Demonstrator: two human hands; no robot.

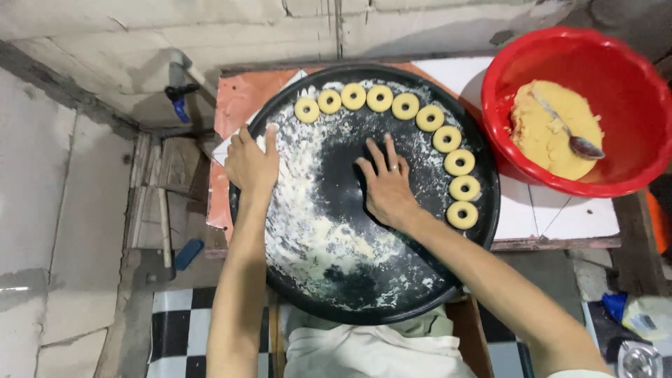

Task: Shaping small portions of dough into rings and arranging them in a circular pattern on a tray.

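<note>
A large round black tray (350, 308) dusted with white flour lies in front of me. Several ring-shaped pieces of pale dough (448, 138) curve along its far and right rim. My left hand (250, 162) grips the tray's left rim, thumb over the edge. My right hand (386, 183) lies flat with fingers spread on the floured middle of the tray, close to the dough rings but not touching them.
A red plastic bowl (630, 77) at the right holds yellow dough (553, 129) and a metal spoon (574, 136). The tray sits on an orange and white tabletop (560, 213). White cloth (364, 350) lies below. A concrete wall and black-and-white floor tiles surround.
</note>
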